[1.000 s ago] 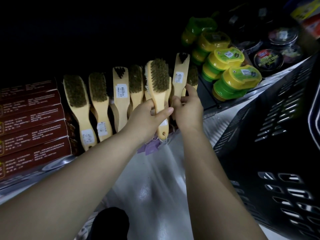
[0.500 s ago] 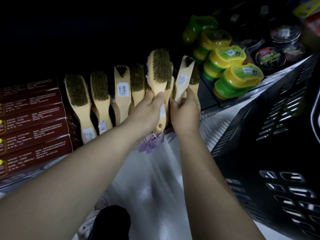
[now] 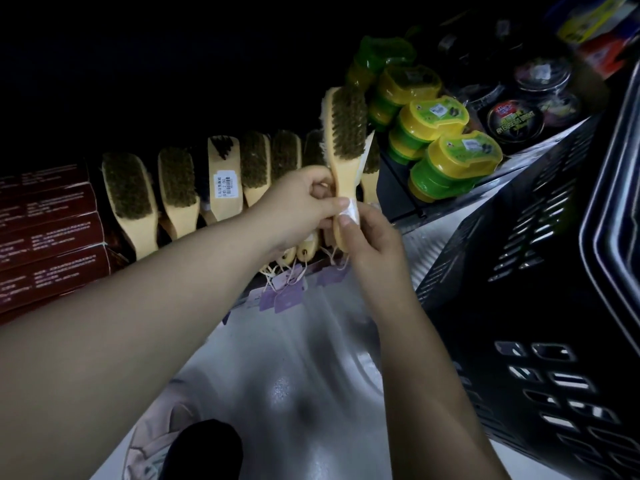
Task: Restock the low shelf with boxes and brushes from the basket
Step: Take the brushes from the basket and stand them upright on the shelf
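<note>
A wooden brush [image 3: 346, 133] with dark bristles stands raised above the row on the low shelf [image 3: 408, 216]. My left hand [image 3: 301, 206] grips its handle from the left. My right hand [image 3: 367, 237] pinches the same handle lower down, over a white label. Behind it a second brush shows only as a thin pale edge. Several more wooden brushes [image 3: 128, 192] lean in a row to the left, purple tags [image 3: 287, 296] dangling from their handles. Dark red boxes [image 3: 48, 230] are stacked at the far left.
The black slotted basket [image 3: 540, 306] stands at the right, close to my right arm. Yellow-green tubs [image 3: 457, 161] and round black tins [image 3: 509, 116] fill the shelf section to the right. Shiny grey floor lies below, with my shoe [image 3: 204, 452] at the bottom.
The brush in my left hand has risen and shifted right. My right hand left the label-backed brush and now pinches the raised brush's handle.
</note>
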Demonstrator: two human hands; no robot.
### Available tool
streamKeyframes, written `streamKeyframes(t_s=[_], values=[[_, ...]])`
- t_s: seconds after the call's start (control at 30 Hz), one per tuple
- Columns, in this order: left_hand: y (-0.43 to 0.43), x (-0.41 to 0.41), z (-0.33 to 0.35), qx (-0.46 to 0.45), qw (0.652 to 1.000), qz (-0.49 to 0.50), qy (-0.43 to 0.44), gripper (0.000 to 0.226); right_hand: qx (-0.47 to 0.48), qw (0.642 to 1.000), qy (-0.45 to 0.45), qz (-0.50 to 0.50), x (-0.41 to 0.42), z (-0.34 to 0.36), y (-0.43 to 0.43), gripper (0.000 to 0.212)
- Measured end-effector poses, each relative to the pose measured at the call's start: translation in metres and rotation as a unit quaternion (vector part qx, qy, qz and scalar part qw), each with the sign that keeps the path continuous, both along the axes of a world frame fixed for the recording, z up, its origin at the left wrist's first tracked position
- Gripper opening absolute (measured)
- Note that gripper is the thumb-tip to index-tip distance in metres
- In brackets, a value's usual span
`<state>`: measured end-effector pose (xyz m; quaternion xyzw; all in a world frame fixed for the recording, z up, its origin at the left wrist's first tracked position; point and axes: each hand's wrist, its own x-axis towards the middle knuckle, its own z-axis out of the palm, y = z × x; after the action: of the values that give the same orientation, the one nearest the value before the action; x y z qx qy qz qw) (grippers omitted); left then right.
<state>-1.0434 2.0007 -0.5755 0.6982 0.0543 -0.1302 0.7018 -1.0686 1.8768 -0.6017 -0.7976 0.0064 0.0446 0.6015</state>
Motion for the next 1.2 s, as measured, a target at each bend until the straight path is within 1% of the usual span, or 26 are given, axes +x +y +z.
streamKeyframes(t_s=[0.03,0.07,0.1,0.13,0.17,0.2,0.27,0.33,0.43,0.5,0.57,0.67,0.83,0.93,1.03,1.1,1.2], values=[[-0.004,0.002,0.0,0.018,1.0,-0.004,-0.01,0.016,0.012,1.0,0.009,-0.009,0.0,-0.002,-0.005,0.019],[-0.006,0.005,-0.001,0.08,0.996,-0.009,-0.035,0.021,0.023,0.999,0.015,-0.034,0.002,-0.003,-0.009,0.017],[-0.007,0.008,-0.003,0.186,0.979,-0.021,-0.079,0.028,0.036,0.997,0.021,-0.066,0.006,-0.004,-0.012,0.013],[-0.006,0.01,-0.005,0.298,0.944,-0.048,-0.133,0.034,0.04,0.994,0.031,-0.1,0.01,-0.004,-0.014,0.012],[-0.005,0.011,-0.008,0.387,0.899,-0.089,-0.185,0.04,0.037,0.99,0.04,-0.13,0.015,-0.004,-0.014,0.011],[-0.002,0.011,-0.011,0.448,0.855,-0.138,-0.22,0.046,0.031,0.986,0.047,-0.155,0.019,-0.005,-0.014,0.013],[0.005,0.011,-0.018,0.528,0.782,-0.224,-0.243,0.058,0.021,0.981,0.051,-0.185,0.028,-0.006,-0.013,0.018],[0.011,0.01,-0.025,0.587,0.73,-0.259,-0.237,0.067,-0.007,0.98,0.04,-0.194,0.035,-0.009,-0.011,0.024],[0.012,0.005,-0.03,0.636,0.681,-0.265,-0.247,0.069,-0.077,0.981,0.027,-0.176,0.037,-0.013,-0.003,0.029],[0.009,0.001,-0.032,0.66,0.661,-0.261,-0.244,0.068,-0.122,0.983,0.025,-0.139,0.036,-0.017,0.004,0.031],[0.006,-0.003,-0.032,0.664,0.664,-0.259,-0.229,0.068,-0.184,0.976,0.025,-0.111,0.035,-0.022,0.008,0.032],[0.007,-0.007,-0.031,0.641,0.69,-0.257,-0.215,0.068,-0.229,0.966,0.028,-0.119,0.034,-0.024,0.008,0.03],[0.03,-0.027,-0.026,0.565,0.763,-0.213,-0.231,0.065,-0.251,0.963,0.031,-0.097,0.031,-0.022,0.006,0.03],[0.047,-0.044,-0.018,0.554,0.78,-0.185,-0.226,0.06,-0.256,0.961,0.037,-0.096,0.029,-0.017,0.004,0.031],[0.062,-0.061,-0.008,0.532,0.801,-0.162,-0.22,0.056,-0.249,0.964,0.02,-0.093,0.023,-0.008,0.002,0.035],[0.074,-0.075,-0.001,0.52,0.811,-0.139,-0.228,0.056,-0.256,0.963,0.0,-0.087,0.016,-0.001,0.004,0.036],[0.101,-0.102,0.009,0.51,0.824,-0.086,-0.233,0.059,-0.247,0.965,-0.055,-0.063,-0.005,0.011,0.024,0.032]])
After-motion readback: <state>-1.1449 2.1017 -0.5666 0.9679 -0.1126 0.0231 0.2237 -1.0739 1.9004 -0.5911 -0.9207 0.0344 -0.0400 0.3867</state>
